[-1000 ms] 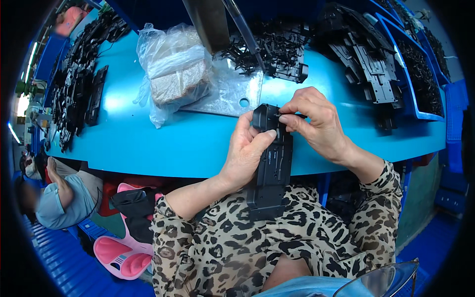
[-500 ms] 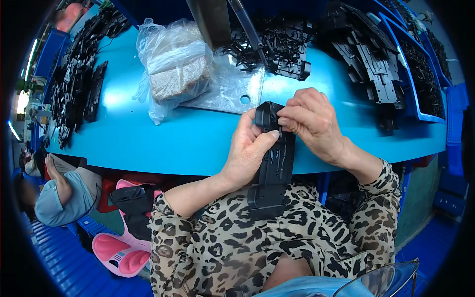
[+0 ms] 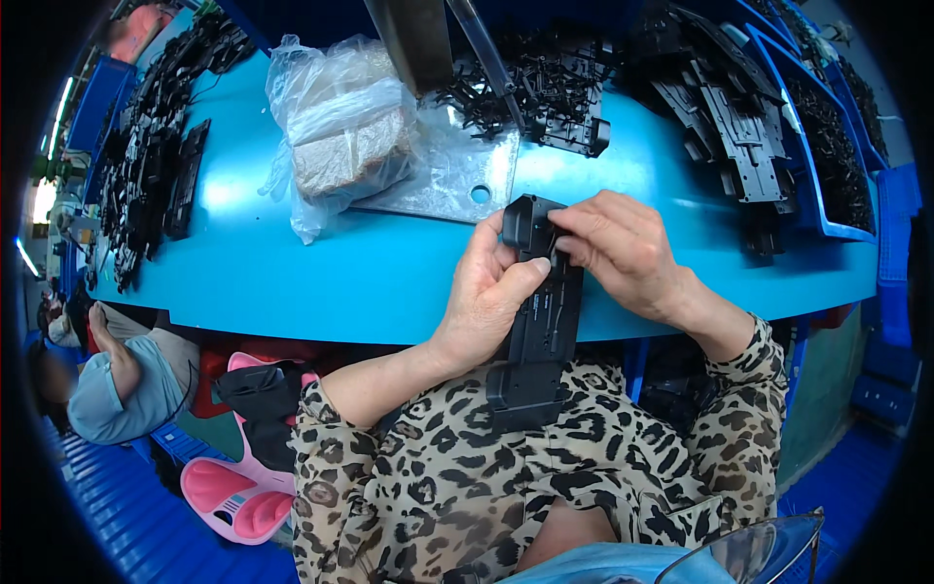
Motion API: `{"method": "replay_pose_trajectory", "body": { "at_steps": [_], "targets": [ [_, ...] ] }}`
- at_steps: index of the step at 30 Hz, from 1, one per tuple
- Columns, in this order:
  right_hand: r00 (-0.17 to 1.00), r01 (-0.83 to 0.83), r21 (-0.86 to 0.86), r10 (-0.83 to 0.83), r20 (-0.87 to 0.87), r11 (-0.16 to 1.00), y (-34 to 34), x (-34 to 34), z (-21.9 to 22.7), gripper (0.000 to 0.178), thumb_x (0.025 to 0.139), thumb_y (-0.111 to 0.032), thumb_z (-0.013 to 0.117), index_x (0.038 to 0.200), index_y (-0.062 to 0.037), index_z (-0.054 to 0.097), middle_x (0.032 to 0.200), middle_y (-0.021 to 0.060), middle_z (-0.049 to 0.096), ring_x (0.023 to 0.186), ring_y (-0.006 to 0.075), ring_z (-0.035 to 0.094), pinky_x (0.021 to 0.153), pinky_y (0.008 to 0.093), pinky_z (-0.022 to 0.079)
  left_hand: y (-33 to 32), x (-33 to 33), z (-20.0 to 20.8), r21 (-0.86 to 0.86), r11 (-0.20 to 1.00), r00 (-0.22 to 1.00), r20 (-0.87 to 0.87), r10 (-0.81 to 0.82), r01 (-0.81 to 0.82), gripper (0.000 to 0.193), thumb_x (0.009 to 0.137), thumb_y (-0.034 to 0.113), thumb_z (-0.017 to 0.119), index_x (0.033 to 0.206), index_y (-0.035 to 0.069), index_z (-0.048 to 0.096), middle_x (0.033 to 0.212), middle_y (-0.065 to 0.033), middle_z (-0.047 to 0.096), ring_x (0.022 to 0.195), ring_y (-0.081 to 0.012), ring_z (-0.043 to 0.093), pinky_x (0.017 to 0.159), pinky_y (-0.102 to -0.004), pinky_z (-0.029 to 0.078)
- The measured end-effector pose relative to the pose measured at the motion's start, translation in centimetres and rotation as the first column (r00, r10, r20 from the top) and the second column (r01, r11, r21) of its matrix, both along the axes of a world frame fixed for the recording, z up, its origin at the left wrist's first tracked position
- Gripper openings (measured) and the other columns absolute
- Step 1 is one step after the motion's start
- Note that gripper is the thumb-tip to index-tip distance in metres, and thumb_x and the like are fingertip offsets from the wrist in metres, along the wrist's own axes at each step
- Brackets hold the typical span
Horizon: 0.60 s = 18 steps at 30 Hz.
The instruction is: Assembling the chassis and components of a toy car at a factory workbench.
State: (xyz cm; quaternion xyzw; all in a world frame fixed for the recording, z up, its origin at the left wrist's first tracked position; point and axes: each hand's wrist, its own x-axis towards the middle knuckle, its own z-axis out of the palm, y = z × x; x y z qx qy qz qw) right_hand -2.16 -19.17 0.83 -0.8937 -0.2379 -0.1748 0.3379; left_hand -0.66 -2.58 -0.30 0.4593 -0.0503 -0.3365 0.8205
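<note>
My left hand is closed around the upper part of a long black plastic chassis part, its thumb lying across the face. The part stands lengthwise before my chest, its lower end against my patterned shirt. My right hand is at the part's upper right edge, thumb and forefinger pinched together close to the surface. Whatever lies between those fingertips is too small and hidden to name. Beyond my hands, a heap of small black plastic parts sits at the back of the table.
On the blue table are a plastic-wrapped block and a metal plate. Black parts are piled left and right. A blue bin stands far right. Another person sits at left beside a pink chair.
My right hand has shifted very slightly, its fingers changing their bend at the part's upper edge. The left hand keeps its hold.
</note>
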Motion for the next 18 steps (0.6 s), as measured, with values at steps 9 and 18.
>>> {"method": "replay_pose_trajectory", "body": {
  "at_steps": [9, 18],
  "targets": [
    [0.999, 0.053, 0.126, -0.052, -0.011, 0.991, 0.07, 0.78, 0.34, 0.018, 0.06, -0.001, 0.063, 0.077, -0.0001, 0.057, 0.07, 0.0072, 0.056, 0.068, 0.0201, 0.05, 0.057, 0.0302, 0.041, 0.05, 0.14, -0.08, 0.068, 0.997, 0.998, 0.062, -0.032, 0.027, 0.04, 0.079, 0.001, 0.045, 0.115, 0.001, 0.028, 0.084, -0.0047, 0.052, 0.069, -0.0034, 0.048, 0.057, -0.017, 0.04],
    [0.99, 0.105, 0.178, -0.12, 0.074, 0.978, 0.15, 0.27, 0.33, 0.017, 0.061, 0.003, 0.062, 0.077, 0.0015, 0.055, 0.069, 0.0091, 0.055, 0.067, 0.0224, 0.05, 0.057, 0.0299, 0.041, -0.03, 0.18, -0.05, 0.069, 0.997, 0.999, 0.045, -0.024, 0.021, 0.045, 0.078, 0.002, 0.047, 0.118, -0.001, 0.026, 0.079, -0.0029, 0.051, 0.064, -0.0025, 0.045, 0.054, -0.016, 0.038]
  ]
}}
